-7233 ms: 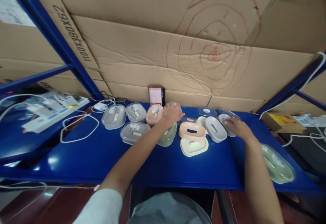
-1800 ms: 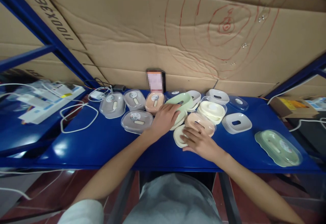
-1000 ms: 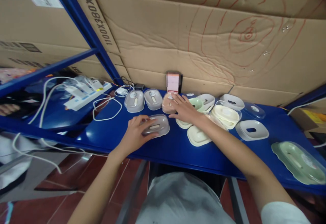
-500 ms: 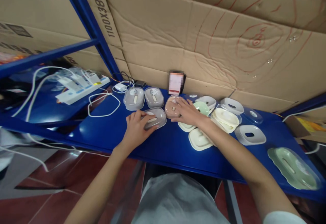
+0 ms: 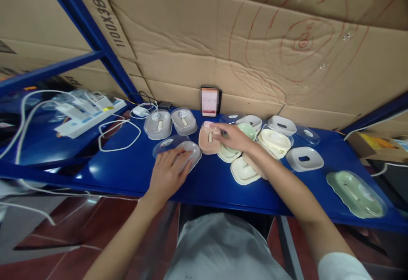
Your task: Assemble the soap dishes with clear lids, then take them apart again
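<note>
My left hand (image 5: 168, 173) is at the near left side of a grey soap dish (image 5: 192, 147), its index finger over the dish and its thumb along the front rim. Behind those fingers lies a clear lid (image 5: 165, 143), off the dish. With curled fingers, my right hand (image 5: 233, 137) grips the right edge of a pink soap dish (image 5: 208, 145), which has a pale bar in its middle; whether its clear lid is seated is hard to see. Two lidded grey soap dishes (image 5: 158, 126) stand behind. Green and cream dish parts (image 5: 246, 173) lie beneath and beside my right forearm.
A phone (image 5: 209, 102) leans on the cardboard (image 5: 172, 50) at the back. White hollow bases (image 5: 305, 159) and a lidded green dish (image 5: 355, 195) are on the right. At left are a power strip (image 5: 92, 117) and loose white cables (image 5: 119, 134).
The clear lid has come off the grey dish and now lies behind and left of it. My right fingers have curled at the pink dish's edge. The view has shifted slightly.
</note>
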Demonstrator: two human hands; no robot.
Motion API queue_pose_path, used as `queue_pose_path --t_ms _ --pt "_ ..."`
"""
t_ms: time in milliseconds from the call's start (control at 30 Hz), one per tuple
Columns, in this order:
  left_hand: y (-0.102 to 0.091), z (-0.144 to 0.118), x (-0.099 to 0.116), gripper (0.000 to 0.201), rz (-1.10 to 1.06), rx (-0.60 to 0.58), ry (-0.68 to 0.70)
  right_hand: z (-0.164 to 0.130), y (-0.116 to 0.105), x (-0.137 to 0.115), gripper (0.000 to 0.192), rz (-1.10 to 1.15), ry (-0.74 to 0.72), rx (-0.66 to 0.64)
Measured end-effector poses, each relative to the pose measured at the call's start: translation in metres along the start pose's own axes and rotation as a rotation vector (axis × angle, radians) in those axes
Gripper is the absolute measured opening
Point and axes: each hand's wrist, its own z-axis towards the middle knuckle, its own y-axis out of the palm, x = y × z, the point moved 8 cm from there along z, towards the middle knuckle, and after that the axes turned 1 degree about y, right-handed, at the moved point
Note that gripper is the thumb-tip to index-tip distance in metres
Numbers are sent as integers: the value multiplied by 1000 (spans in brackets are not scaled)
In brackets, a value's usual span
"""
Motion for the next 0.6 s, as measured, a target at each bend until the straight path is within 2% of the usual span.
queue_pose_path --t_ms 100,200,300,400,500,600 --pt "14 8 24 40 0 -82 45 -2 -16 7 43 5 91 88" --pt "36 18 39 53 6 -211 119 -9 -41 26 45 -49 237 212" --pt "52 25 51 53 -70 -332 224 -26 -69 59 45 -121 431 316" --pt "58 33 54 47 -167 -397 274 -48 -93 90 42 -173 582 372" --pt "62 47 48 44 -218 -444 260 -69 -116 104 43 -183 612 400" --pt "68 62 43 40 -235 -470 250 -102 -147 102 45 -137 569 507"
